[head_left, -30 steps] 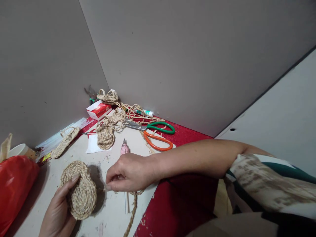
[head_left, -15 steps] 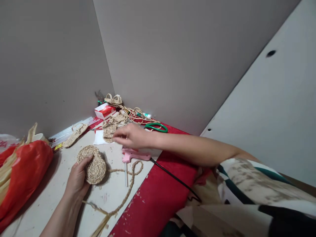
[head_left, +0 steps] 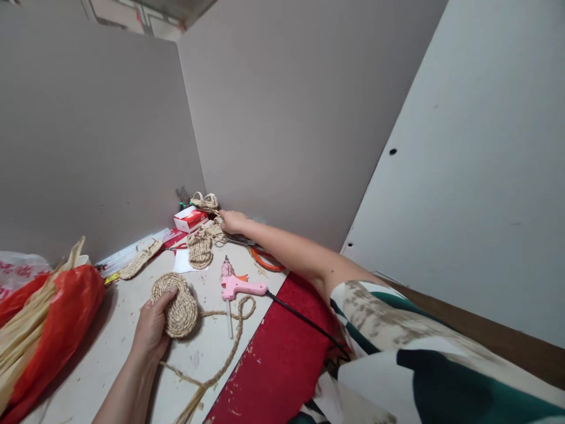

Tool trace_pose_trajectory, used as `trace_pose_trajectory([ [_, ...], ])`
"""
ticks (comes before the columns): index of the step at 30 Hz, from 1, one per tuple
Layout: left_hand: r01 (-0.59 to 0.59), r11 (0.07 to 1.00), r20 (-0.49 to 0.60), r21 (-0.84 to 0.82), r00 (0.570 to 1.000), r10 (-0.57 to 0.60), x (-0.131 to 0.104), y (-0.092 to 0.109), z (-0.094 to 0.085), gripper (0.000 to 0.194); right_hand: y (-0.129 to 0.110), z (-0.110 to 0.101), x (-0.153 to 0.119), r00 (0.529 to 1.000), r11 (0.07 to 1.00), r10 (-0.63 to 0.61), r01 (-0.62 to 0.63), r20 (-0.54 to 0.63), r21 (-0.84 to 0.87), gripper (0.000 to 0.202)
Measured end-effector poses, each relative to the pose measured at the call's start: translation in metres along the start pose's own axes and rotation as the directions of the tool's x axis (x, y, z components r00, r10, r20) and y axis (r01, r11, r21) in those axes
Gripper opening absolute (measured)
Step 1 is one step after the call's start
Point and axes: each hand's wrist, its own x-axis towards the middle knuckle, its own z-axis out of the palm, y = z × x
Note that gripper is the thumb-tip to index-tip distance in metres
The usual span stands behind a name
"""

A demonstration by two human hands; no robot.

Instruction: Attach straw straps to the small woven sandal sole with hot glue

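Observation:
My left hand (head_left: pixel 152 324) is closed round the edge of a coiled straw sole (head_left: pixel 182 312), its thumb pressed on top. From the sole a braided cord (head_left: pixel 229 353) loops across the table and ends in loose strands. At the back of the table, my right hand (head_left: pixel 232 222) reaches to the woven pieces and cords; its fingertips are small and partly hidden, so what they hold cannot be made out. A pink glue gun (head_left: pixel 245 287) with an orange trigger lies between the hands. A woven slipper piece (head_left: pixel 200 250) rests just behind it.
At the left is a red plastic bag (head_left: pixel 82 306) of dry straw. A flat woven sole (head_left: pixel 141 259) lies near clear glue sticks (head_left: pixel 132 246). Further back are a red and white box (head_left: pixel 190 219), a straw sandal (head_left: pixel 205 202) and pliers. Orange-handled scissors (head_left: pixel 268 261) lie under the right forearm.
My right hand has moved from above the glue gun to the cords at the back. The view has shifted, and orange handles now show near the right forearm. My left hand still holds the sole.

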Motion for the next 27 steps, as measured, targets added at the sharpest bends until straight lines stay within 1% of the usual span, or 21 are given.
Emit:
trace_pose_trajectory([
  [2,0.014,1.0,0.019,0.004,1.0,-0.014,0.0,0.0,-0.001,0.017,0.01,-0.005,0.006,1.0,1.0,0.0,0.0,-0.013,-0.02,0.035],
  [6,0.044,0.999,0.028,0.0,0.999,-0.044,-0.001,-0.001,-0.003,0.019,0.034,-0.017,0.012,0.998,0.994,0.043,-0.048,-0.055,-0.099,0.035],
  [8,0.057,0.998,0.017,0.001,0.998,-0.057,-0.002,-0.001,-0.003,0.018,0.038,-0.018,0.013,0.997,0.99,0.031,-0.04,-0.07,-0.133,0.035],
  [10,0.071,0.997,0.005,0.008,0.997,-0.072,-0.003,0.0,-0.002,0.016,0.032,-0.015,0.012,0.996,0.989,-0.028,0.015,-0.086,-0.149,0.035],
  [12,0.083,0.996,-0.006,0.018,0.997,-0.083,-0.004,0.001,-0.002,0.016,0.02,-0.01,0.012,0.989,0.984,-0.114,0.099,-0.099,-0.149,0.034],
  [14,0.09,0.996,-0.021,0.027,0.996,-0.09,-0.005,0.003,-0.002,0.016,0.007,-0.003,0.014,0.979,0.975,-0.186,0.172,-0.086,-0.14,0.034],
  [15,0.091,0.995,-0.027,0.031,0.996,-0.091,-0.005,0.003,-0.002,0.015,0.002,0.0,0.016,0.977,0.973,-0.199,0.187,-0.073,-0.137,0.035],
  [18,0.093,0.995,-0.036,0.038,0.995,-0.092,-0.005,0.003,-0.004,0.015,-0.005,0.008,0.025,0.987,0.979,-0.156,0.151,-0.029,-0.139,0.036],
  [22,0.1,0.994,-0.035,0.04,0.995,-0.098,-0.005,0.002,-0.004,0.016,0.003,0.015,0.035,0.998,0.987,-0.063,0.066,0.026,-0.143,0.036],
  [24,0.104,0.994,-0.03,0.04,0.994,-0.103,-0.005,0.002,-0.004,0.016,0.009,0.017,0.038,0.999,0.989,-0.04,0.043,0.023,-0.141,0.036],
  [27,0.112,0.993,-0.031,0.042,0.993,-0.111,-0.005,0.002,-0.004,0.015,0.014,0.016,0.039,0.999,0.991,-0.035,0.032,-0.022,-0.131,0.035],
])
